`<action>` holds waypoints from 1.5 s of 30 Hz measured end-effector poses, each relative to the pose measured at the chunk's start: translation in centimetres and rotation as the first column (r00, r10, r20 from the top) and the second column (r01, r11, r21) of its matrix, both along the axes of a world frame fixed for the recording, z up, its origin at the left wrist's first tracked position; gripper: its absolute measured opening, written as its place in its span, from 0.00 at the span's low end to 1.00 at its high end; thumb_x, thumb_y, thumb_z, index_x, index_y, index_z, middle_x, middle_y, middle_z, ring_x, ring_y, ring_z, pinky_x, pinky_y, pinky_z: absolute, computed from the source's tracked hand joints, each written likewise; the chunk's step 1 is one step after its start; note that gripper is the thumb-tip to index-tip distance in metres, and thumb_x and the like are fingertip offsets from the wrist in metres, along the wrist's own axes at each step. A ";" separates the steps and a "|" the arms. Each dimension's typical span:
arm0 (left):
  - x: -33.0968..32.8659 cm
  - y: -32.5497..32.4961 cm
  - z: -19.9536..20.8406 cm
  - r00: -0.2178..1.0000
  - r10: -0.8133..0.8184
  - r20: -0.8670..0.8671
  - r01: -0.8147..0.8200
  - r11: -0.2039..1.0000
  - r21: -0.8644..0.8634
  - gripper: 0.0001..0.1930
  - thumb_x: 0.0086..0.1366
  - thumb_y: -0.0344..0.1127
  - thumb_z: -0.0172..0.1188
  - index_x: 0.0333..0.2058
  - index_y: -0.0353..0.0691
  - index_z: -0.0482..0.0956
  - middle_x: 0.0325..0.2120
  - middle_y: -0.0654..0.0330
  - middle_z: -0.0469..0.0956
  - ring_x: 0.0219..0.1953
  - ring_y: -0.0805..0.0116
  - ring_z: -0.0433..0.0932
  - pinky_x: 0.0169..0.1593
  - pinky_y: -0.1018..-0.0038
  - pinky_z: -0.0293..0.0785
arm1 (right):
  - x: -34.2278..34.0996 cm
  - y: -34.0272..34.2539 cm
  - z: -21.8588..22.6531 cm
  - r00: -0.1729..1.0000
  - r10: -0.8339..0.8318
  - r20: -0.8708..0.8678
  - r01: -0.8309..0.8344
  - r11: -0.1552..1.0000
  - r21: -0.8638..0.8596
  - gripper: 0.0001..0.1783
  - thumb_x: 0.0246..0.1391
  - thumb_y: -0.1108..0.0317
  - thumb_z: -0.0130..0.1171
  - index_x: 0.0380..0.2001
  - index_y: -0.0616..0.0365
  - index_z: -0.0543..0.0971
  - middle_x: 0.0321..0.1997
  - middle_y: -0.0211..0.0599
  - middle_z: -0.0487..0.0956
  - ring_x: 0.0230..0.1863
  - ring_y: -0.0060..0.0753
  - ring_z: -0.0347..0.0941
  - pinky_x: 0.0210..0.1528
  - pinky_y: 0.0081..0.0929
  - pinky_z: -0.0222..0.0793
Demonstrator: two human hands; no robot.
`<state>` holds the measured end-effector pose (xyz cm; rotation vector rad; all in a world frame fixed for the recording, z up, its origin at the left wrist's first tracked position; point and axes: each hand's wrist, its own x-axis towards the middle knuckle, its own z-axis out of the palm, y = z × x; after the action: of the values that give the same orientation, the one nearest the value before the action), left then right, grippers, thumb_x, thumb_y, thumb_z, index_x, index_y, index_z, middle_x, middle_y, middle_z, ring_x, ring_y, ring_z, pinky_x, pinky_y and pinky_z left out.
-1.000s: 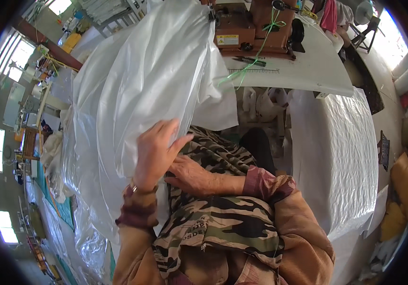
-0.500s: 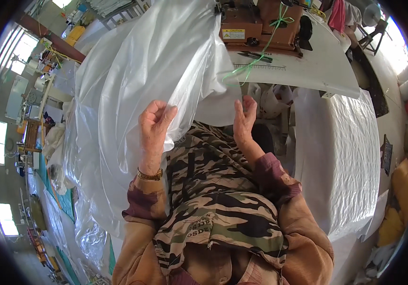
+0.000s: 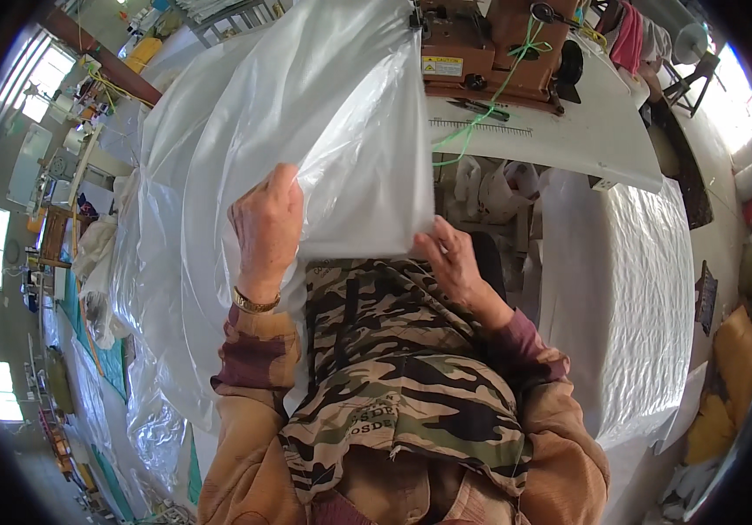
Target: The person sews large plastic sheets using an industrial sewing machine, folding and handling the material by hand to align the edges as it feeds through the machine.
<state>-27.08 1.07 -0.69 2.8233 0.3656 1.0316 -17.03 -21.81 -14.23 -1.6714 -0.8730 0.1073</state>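
Note:
A large translucent white plastic sheet [image 3: 349, 166] hangs from the brown sewing machine [image 3: 503, 52] and spreads far to my left. My left hand [image 3: 269, 229] is closed on a fold of it, thumb uppermost, with a watch on the wrist. At the sheet's lower right corner, my right hand [image 3: 454, 262] pinches the edge between thumb and fingers. Between the two hands the sheet is drawn fairly flat, just above the camouflage apron [image 3: 384, 315] on my lap. The machine's needle area is hidden at the top edge.
On the pale machine table [image 3: 559, 144] lie a dark pair of thread snips [image 3: 481, 107] and a green string [image 3: 498, 96]. A stack of folded white sheeting [image 3: 625, 297] stands to my right. White bags [image 3: 494, 188] sit beneath the table.
My left hand has moved slightly left, and my right hand has come down and closed on the sheet's edge. The bunched sheet has been spread between them.

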 end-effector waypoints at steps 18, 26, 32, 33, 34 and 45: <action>0.2 -4.0 -3.7 0.867 -0.497 0.039 0.430 0.706 -0.564 0.03 0.64 0.20 0.54 0.35 0.33 0.70 0.22 0.50 0.69 0.22 0.56 0.70 0.28 0.70 0.66 | -3.0 2.6 9.1 0.888 0.386 0.248 -0.357 0.921 -0.158 0.09 0.56 0.69 0.59 0.31 0.61 0.70 0.20 0.48 0.75 0.26 0.54 0.75 0.27 0.44 0.69; -0.6 -4.4 -4.4 0.936 -0.269 0.228 0.251 0.054 -0.966 0.11 0.68 0.36 0.59 0.37 0.31 0.77 0.28 0.70 0.74 0.30 0.81 0.70 0.33 0.81 0.70 | -3.7 3.6 9.2 0.786 0.461 0.412 -0.377 0.885 -0.272 0.10 0.52 0.72 0.61 0.28 0.60 0.69 0.23 0.43 0.74 0.28 0.49 0.75 0.36 0.41 0.71; -0.2 -2.6 -4.6 0.914 -0.396 0.086 0.196 0.244 -0.950 0.10 0.64 0.35 0.63 0.36 0.31 0.79 0.23 0.70 0.74 0.27 0.84 0.68 0.28 0.81 0.66 | -0.9 3.5 6.5 0.628 0.549 0.551 -0.574 0.806 -0.149 0.11 0.49 0.69 0.59 0.36 0.61 0.74 0.32 0.37 0.76 0.36 0.43 0.76 0.42 0.37 0.73; -0.2 -2.1 -4.1 0.931 -0.363 -0.029 0.117 0.374 -0.920 0.09 0.63 0.33 0.62 0.35 0.31 0.79 0.22 0.71 0.73 0.26 0.85 0.66 0.26 0.80 0.64 | 0.3 4.0 5.6 0.712 0.442 0.545 -0.528 0.849 0.001 0.09 0.52 0.70 0.60 0.36 0.61 0.75 0.32 0.37 0.76 0.35 0.39 0.76 0.41 0.33 0.73; -0.3 -2.0 -3.5 0.961 -0.272 -0.056 0.112 0.562 -0.820 0.07 0.63 0.31 0.63 0.32 0.31 0.79 0.17 0.68 0.70 0.24 0.85 0.64 0.24 0.79 0.60 | 0.6 3.9 4.8 0.934 0.355 0.028 -0.355 0.920 0.166 0.07 0.57 0.70 0.60 0.36 0.61 0.76 0.33 0.36 0.76 0.32 0.29 0.73 0.38 0.25 0.71; -0.6 -2.1 4.4 0.927 -0.353 -0.131 0.360 0.932 0.037 0.07 0.58 0.24 0.58 0.36 0.33 0.76 0.27 0.52 0.77 0.29 0.53 0.78 0.31 0.59 0.71 | 4.1 23.1 4.5 0.755 0.488 0.438 -0.633 0.716 0.295 0.14 0.55 0.63 0.55 0.42 0.57 0.80 0.43 0.45 0.81 0.48 0.48 0.76 0.53 0.46 0.69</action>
<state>-27.65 -1.04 3.68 2.8613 -0.1724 0.8069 -12.93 1.27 -9.69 -0.9630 -1.5431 0.0484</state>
